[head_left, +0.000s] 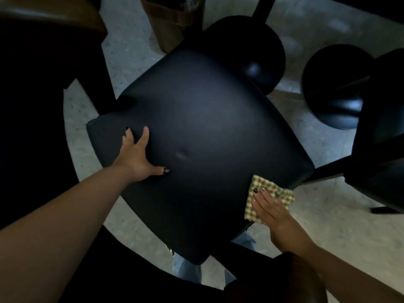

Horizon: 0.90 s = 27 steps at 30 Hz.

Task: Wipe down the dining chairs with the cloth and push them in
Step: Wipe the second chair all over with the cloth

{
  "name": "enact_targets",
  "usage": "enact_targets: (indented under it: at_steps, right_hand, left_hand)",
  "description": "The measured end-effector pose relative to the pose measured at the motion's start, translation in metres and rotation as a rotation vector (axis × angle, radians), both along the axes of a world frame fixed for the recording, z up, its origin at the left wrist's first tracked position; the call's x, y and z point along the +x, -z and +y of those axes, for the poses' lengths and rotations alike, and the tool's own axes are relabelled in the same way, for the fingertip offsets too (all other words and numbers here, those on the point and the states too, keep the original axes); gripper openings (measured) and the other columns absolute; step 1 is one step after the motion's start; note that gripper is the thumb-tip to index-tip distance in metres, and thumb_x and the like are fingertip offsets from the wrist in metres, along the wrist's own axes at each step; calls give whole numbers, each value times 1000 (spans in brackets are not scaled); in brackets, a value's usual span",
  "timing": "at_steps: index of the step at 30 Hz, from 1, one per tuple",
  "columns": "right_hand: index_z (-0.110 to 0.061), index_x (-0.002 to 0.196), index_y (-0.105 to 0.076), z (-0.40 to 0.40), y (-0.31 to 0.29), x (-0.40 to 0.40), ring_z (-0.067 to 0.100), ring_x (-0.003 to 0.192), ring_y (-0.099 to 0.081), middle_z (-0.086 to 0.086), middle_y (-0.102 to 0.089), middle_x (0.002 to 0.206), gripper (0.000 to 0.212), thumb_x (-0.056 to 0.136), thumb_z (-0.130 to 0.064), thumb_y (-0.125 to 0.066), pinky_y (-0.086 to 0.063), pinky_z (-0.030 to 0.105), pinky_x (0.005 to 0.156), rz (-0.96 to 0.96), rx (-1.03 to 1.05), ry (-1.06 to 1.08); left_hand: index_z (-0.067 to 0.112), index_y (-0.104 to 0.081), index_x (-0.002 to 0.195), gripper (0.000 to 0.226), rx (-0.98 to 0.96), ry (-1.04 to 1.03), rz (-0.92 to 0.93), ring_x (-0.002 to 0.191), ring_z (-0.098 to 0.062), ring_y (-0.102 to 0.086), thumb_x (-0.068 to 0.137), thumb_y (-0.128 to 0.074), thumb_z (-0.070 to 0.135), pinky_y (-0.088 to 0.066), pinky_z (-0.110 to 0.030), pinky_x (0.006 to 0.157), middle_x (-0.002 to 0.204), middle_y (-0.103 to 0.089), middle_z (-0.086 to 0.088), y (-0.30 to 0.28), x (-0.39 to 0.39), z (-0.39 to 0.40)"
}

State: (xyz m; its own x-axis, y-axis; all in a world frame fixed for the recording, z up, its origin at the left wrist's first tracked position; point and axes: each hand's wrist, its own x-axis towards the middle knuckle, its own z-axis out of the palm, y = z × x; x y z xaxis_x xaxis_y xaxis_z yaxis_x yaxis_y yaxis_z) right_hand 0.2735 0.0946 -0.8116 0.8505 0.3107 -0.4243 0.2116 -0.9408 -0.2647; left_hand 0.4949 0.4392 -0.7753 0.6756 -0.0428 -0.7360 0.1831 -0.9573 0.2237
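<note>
A black padded chair seat (pixel 203 136) fills the middle of the head view, seen from above. My left hand (pixel 140 156) lies flat on the seat's left part, fingers spread and thumb out. My right hand (pixel 271 206) presses a green-and-cream checked cloth (pixel 282 191) with straight fingers against the seat's near right edge. The chair's legs and back are hidden under the seat and in the dark.
Two round black pedestal bases (pixel 251 51) (pixel 334 88) stand on the pale speckled floor beyond the seat. A second dark chair (pixel 380 136) stands at the right. A brown bin (pixel 172 20) is at the top, a dark table edge (pixel 43 40) at the left.
</note>
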Motion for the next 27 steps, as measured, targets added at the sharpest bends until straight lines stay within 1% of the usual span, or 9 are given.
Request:
enact_targets:
  at_steps: [3, 6, 9, 11, 13, 17, 24, 26, 27]
  right_hand:
    - [-11, 147, -29, 18, -17, 32, 13, 146, -14, 19, -43, 143, 84, 67, 12, -30, -11, 22, 118, -100, 280, 227]
    - [6, 134, -47, 68, -38, 111, 23, 136, -33, 23, -45, 140, 59, 78, 5, -29, -16, 25, 117, -277, 569, 312]
    - [11, 130, -50, 137, -39, 207, 32, 136, -33, 29, -43, 140, 59, 74, 8, -33, -14, 26, 117, -307, 642, 307]
    - [6, 139, -42, 184, -36, 267, 36, 143, -23, 25, -32, 149, 63, 76, 15, -42, -10, 31, 117, -184, 579, 250]
    - [-3, 148, -30, 221, -28, 315, 31, 147, -7, 17, -15, 158, 66, 84, 11, -45, -5, 33, 119, -64, 388, 124]
    - [-8, 150, -22, 261, -8, 356, 33, 147, 6, 9, -8, 160, 59, 92, 1, -35, 1, 50, 118, -7, 2, -82]
    - [-7, 152, -2, 192, -13, 287, 28, 148, 6, 7, 2, 161, 61, 98, -2, -29, -1, 48, 117, -56, -84, -319]
    - [-4, 152, -10, 158, -13, 242, 32, 147, -3, 12, -6, 160, 61, 94, 1, -29, -8, 50, 117, -41, -44, -328]
    - [0, 148, -23, 142, -11, 219, 36, 145, -17, 16, -21, 157, 59, 89, 2, -28, -19, 54, 114, -90, 8, -331]
  left_hand:
    - [35, 19, 152, 142, 110, 38, 75, 145, -47, 19, 59, -87, 54, -5, -58, 120, 159, 28, -12, 0, -10, 12]
    - [33, 22, 152, 142, 125, 3, 82, 141, -56, 18, 63, -87, 49, -11, -60, 117, 157, 32, -12, 5, -17, 1]
    - [33, 20, 152, 139, 126, -24, 39, 141, -56, 18, 65, -88, 45, -20, -62, 114, 157, 33, -10, 10, -20, -4]
    - [33, 20, 152, 139, 126, -21, 50, 140, -56, 19, 65, -87, 45, -19, -63, 113, 157, 33, -10, 14, -19, -2]
    - [31, 21, 152, 139, 141, -4, 52, 139, -58, 20, 66, -86, 46, -18, -64, 114, 156, 34, -12, 18, -17, -2]
    - [26, 24, 151, 141, 181, 41, 45, 138, -61, 18, 66, -85, 49, -19, -64, 112, 155, 34, -17, 20, -16, -6]
    - [24, 25, 151, 142, 195, 58, 42, 139, -60, 17, 65, -84, 53, -19, -65, 112, 154, 34, -22, 24, -16, -8]
    - [26, 23, 152, 140, 172, 40, 39, 139, -60, 17, 66, -85, 49, -20, -64, 112, 154, 34, -19, 21, -17, -8]
    - [27, 22, 152, 139, 157, 25, 41, 138, -60, 18, 67, -86, 46, -21, -64, 112, 155, 35, -17, 19, -18, -8]
